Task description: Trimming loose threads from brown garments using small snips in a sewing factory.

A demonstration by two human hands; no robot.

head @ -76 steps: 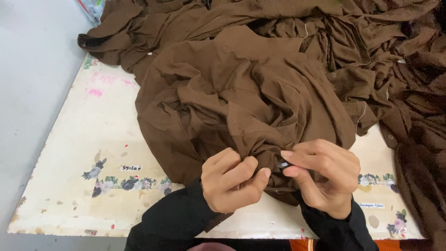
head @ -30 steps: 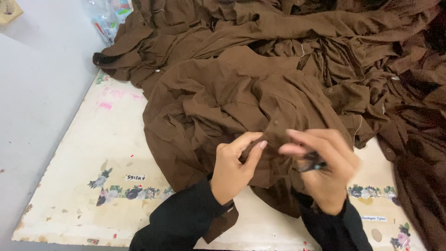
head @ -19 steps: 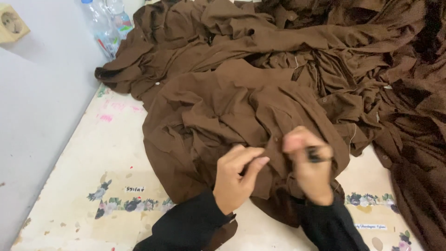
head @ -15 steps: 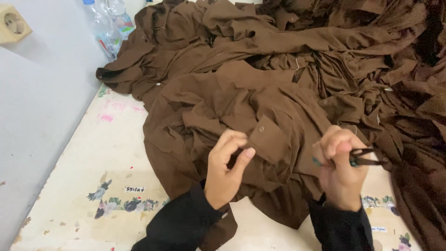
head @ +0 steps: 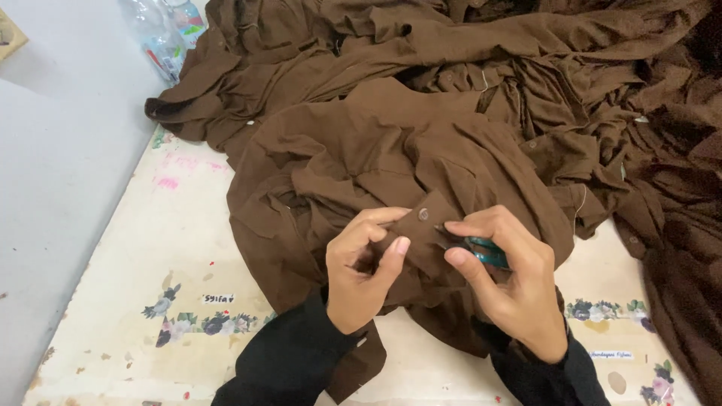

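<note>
Near the table's front edge the left hand (head: 361, 274) pinches a buttoned flap of the brown shirt (head: 391, 173) between thumb and fingers. The right hand (head: 508, 282) is closed around small teal-handled thread snips (head: 481, 252), tips at the flap. Behind them a heap of brown garments (head: 526, 68) covers the table (head: 143, 256), with plastic bottles (head: 162, 34) by the far left corner.

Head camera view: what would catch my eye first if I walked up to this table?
Most striking is the heap of brown garments covering the table's far and right side. Near the front edge, the left hand pinches a brown flap with a small button, while the right hand holds a small teal-handled cutting tool against it. Plastic bottles stand at the far left corner.
</note>
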